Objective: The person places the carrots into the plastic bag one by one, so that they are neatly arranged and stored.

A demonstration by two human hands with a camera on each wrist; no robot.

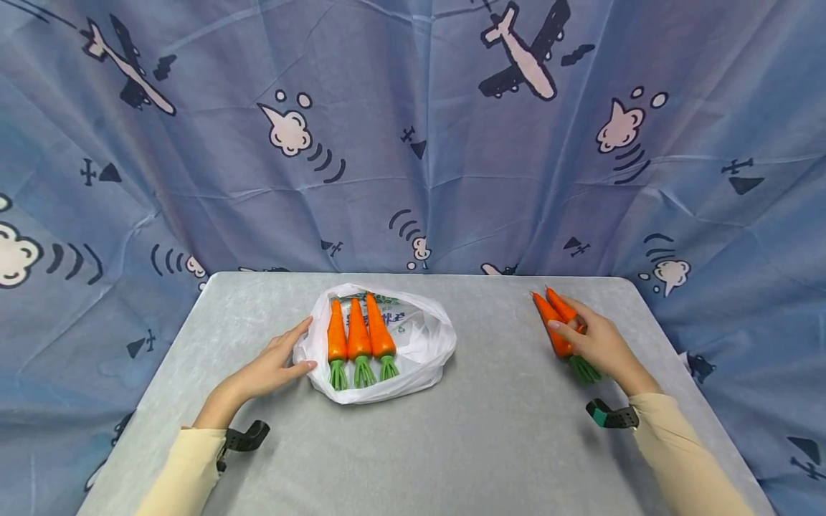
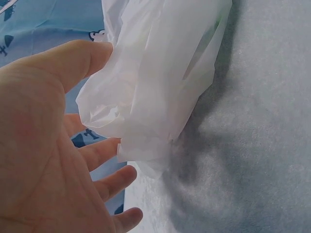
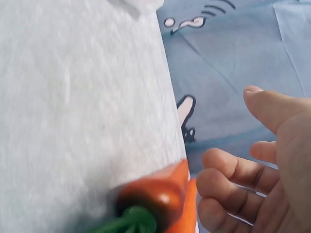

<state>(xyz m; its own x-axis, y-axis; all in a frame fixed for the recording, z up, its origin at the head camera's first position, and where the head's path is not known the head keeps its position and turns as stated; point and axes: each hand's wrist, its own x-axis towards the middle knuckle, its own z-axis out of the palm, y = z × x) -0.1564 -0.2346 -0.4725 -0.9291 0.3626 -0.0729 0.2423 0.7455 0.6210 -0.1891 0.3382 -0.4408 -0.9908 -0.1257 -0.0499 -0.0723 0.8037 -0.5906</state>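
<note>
A white plastic bag (image 1: 422, 351) lies spread on the table with its mouth facing up. Three orange carrots (image 1: 358, 333) with green stem ends lie side by side in it. At the bag's left edge is my left hand (image 1: 267, 365), fingers spread; in the left wrist view its thumb and fingertips meet the thin plastic (image 2: 146, 82). My right hand (image 1: 600, 344) is over two more carrots (image 1: 547, 319) on the right side of the table. From the right wrist, the thumb stands apart from the bent fingers, and a carrot (image 3: 153, 196) lies beside the fingertips.
A grey-white table (image 1: 477, 430) carries everything. Behind it hangs a blue curtain (image 1: 361, 143) printed with planes and clouds, close along the table's far edge. Dark straps with camera mounts (image 1: 248, 437) sit on both wrists.
</note>
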